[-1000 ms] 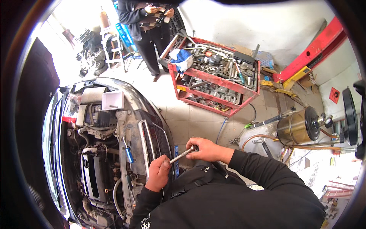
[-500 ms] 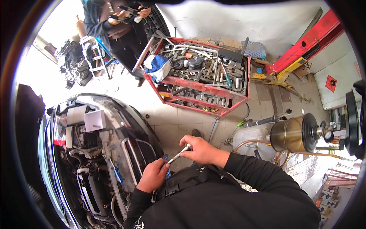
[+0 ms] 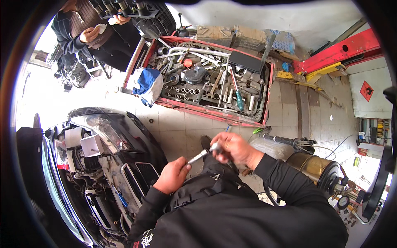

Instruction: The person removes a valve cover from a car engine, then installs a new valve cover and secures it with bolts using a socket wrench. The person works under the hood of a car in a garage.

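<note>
My left hand (image 3: 173, 175) is closed around the lower end of a slim metal socket extension bar (image 3: 197, 158), which slants up to the right in front of my body. Close to the bar's upper end, my right hand (image 3: 239, 149) pinches a shiny, rounded metal piece (image 3: 216, 147) that looks like a socket. A small gap seems to lie between this piece and the bar. My right fingers hide part of the piece.
A red tool cart (image 3: 215, 118) full of sockets and wrenches stands ahead, with a blue-and-white cloth (image 3: 148, 86) on its left corner. At left is a car front (image 3: 136, 173) with its engine bay open. A brass-coloured tank (image 3: 312, 167) stands right. Another person (image 3: 97, 41) holds a black part.
My right hand has moved up and right off the bar and now holds the shiny piece. The view has shifted toward the cart. The other person's hands have moved left in view.
</note>
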Tool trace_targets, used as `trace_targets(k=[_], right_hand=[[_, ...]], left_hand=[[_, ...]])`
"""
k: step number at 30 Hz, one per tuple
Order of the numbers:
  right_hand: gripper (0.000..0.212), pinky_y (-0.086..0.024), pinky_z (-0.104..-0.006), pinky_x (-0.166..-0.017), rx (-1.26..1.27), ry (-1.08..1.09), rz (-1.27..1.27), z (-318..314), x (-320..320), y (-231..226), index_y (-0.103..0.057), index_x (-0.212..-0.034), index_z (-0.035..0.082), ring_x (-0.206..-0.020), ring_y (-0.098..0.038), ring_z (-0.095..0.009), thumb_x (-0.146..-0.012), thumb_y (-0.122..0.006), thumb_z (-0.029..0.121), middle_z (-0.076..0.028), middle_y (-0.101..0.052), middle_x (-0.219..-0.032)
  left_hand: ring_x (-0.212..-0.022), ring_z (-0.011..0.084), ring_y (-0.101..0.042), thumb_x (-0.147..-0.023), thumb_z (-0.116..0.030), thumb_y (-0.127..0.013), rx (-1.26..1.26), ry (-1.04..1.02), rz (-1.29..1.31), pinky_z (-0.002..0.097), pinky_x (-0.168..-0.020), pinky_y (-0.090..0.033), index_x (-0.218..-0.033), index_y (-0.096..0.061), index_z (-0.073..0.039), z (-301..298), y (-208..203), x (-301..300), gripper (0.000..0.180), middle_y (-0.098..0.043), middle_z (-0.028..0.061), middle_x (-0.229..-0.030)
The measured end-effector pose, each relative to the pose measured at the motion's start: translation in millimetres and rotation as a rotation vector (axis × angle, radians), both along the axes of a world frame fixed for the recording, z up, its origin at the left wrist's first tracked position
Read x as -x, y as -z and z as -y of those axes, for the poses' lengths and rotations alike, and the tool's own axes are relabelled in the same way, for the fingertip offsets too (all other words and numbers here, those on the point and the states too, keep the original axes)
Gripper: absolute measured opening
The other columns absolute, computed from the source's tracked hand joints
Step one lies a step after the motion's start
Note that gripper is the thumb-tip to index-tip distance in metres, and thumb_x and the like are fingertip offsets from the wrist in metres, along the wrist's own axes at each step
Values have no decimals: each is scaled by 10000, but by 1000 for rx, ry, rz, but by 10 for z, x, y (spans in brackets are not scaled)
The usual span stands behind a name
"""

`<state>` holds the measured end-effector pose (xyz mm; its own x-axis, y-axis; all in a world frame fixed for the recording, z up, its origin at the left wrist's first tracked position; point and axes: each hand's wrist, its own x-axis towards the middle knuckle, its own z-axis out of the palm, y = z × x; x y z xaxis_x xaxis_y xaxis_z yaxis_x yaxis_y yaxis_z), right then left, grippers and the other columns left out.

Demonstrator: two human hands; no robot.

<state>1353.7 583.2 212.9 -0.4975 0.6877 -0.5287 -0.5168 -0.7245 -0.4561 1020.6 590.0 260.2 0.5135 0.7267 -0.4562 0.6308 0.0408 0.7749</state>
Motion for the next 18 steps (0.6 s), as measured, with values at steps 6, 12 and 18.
trace_targets(k=[6,12,18], right_hand=[[183,-593,-420,-749,-193,223,1175,-953,-956,925,-689,-1269,35,-848,-739,-243,-1162,-640,175,-133,-771,-1009],[294,-587,-536,-937,-761,72,1934,-1445,-1131,1107,-684,-1233,32,-1081,-729,-441,-967,-782,111,-211,-743,-1133],[371,-610,-490,-958,-1038,-456,1177,-1258,714,432,-728,-1292,5,-1110,-772,-400,-1071,-740,304,-222,-791,-1162]], left_hand=[[-805,486,-684,-1137,-246,-696,-66,-172,-49,536,-709,-522,-1057,-670,6,-269,200,16,266,-685,248,-846],[-720,361,-675,-1113,-234,-750,-65,-360,-5,455,-684,-524,-1077,-706,11,-33,187,259,251,-680,194,-813],[-733,147,-536,-1152,-220,-724,85,-745,155,373,-688,-487,-1062,-715,-2,739,166,749,236,-606,55,-778]])
